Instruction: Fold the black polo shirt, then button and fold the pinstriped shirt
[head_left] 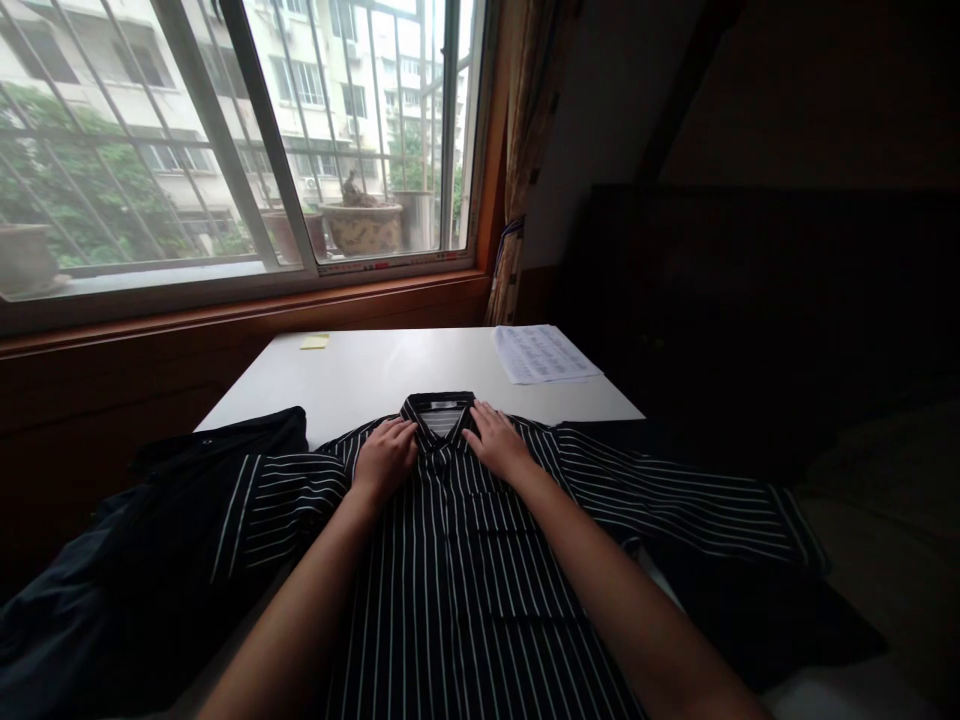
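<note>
A black shirt with white stripes [442,560] lies front up, its buttoned front facing me and both sleeves spread out sideways. Its collar [425,437] stands at the far end, with a pale label inside the neck. My left hand [385,456] rests on the shirt by the left side of the collar, fingers laid over the fabric and fingertips at the collar's edge. On the other side, my right hand [496,440] lies on the right collar and shoulder, fingers stretched and thumb apart. Both palms face down and are hidden.
Under the shirt is a white table [375,365]. Printed sheets [544,352] lie at its far right, a yellow sticky note [314,341] at its far left. Dark clothing [172,500] is piled on the left. A barred window [300,140] and a curtain [521,150] stand behind.
</note>
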